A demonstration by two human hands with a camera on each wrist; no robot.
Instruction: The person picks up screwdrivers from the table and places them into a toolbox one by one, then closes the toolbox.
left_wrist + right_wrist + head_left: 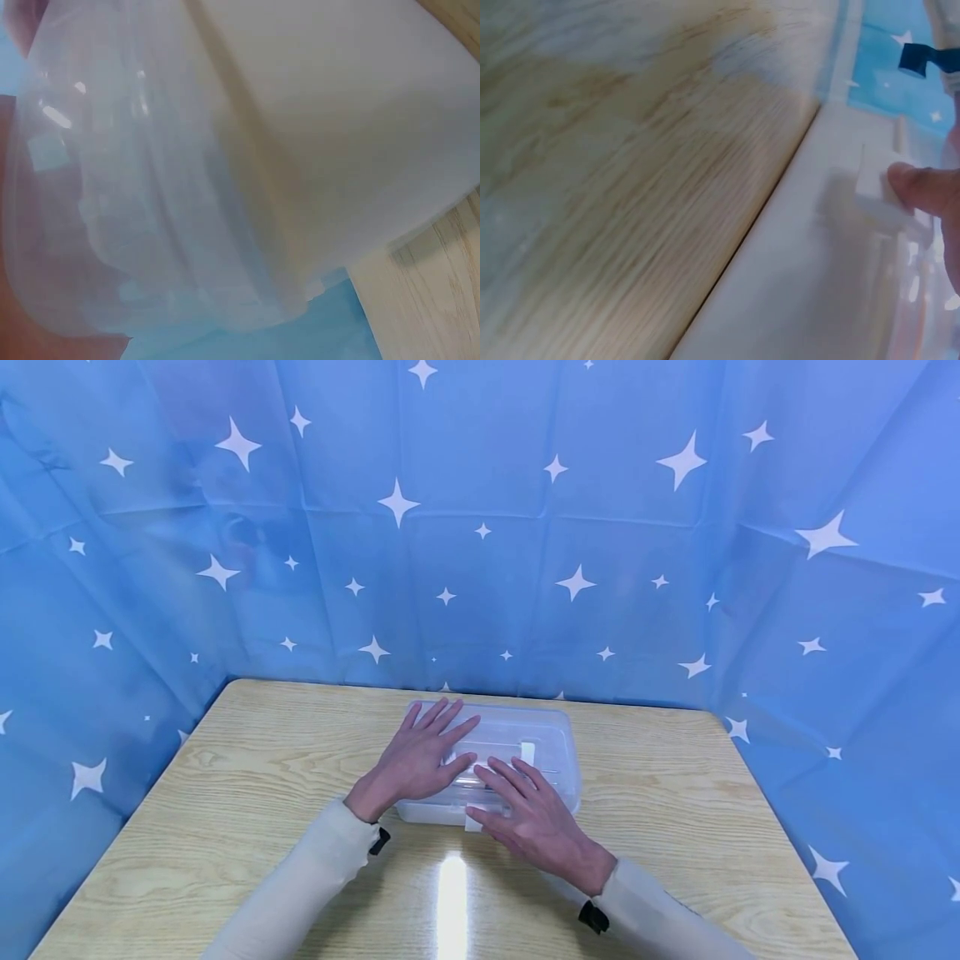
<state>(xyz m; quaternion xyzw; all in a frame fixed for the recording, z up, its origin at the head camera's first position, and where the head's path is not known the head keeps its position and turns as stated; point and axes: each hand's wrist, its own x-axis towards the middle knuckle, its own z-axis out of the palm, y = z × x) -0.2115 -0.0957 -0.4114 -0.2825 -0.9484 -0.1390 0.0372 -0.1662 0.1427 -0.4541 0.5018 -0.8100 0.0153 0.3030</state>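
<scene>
A lidded plastic storage box [566, 752] stands on the table, with a see-through lid and a whitish body. Spread out over the lid's left part is my left hand [420, 756], its fingers straight. My right hand [536, 827] lies over the front right of the box, fingers extended and a little bent. In the right wrist view its thumb [922, 187] touches a white latch [874, 184] on the box's front side. The left wrist view shows the box wall [360, 112] and clear lid [112, 195] close up. Pale contents show faintly through the lid; their kind is unclear.
The box rests near the back edge of a wood-grain table [247, 777]. A blue curtain [487, 568] with white stars hangs behind and along both sides. A bright light reflection falls on the tabletop in front of the box.
</scene>
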